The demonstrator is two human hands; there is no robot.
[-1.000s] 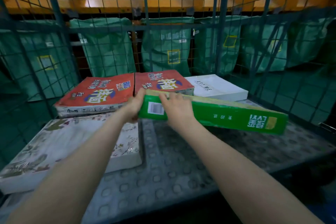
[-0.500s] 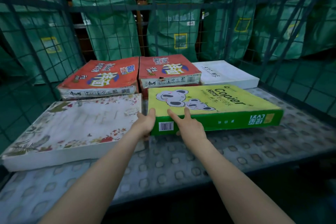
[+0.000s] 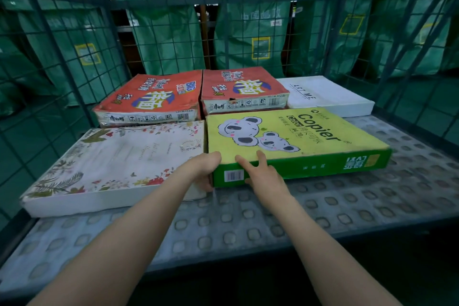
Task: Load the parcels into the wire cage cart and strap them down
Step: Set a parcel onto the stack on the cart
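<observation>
Left hand (image 3: pixel 202 169) wraps the near-left corner of the green box (image 3: pixel 310 136). Right hand (image 3: pixel 260 174) just right of it, fingers straight and spread over the box's near top edge. Green box lies flat on the cart floor (image 3: pixel 248 218). Floral box (image 3: pixel 119 159) touches the left hand's left side. Red box (image 3: pixel 151 97) and second red box (image 3: pixel 243 89) beyond both hands. White box (image 3: pixel 327 97) beyond and right of the right hand. Sacks (image 3: pixel 169 32) behind the mesh (image 3: pixel 62 57).

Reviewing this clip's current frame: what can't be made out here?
Head view only.
Left hand: fingers hidden between the copier paper box and floral box.
Floral box script: too small, blurred.
Wire cage cart: top cut off by the upper edge; no strap visible.
Green sacks: labels blurred behind mesh.
</observation>
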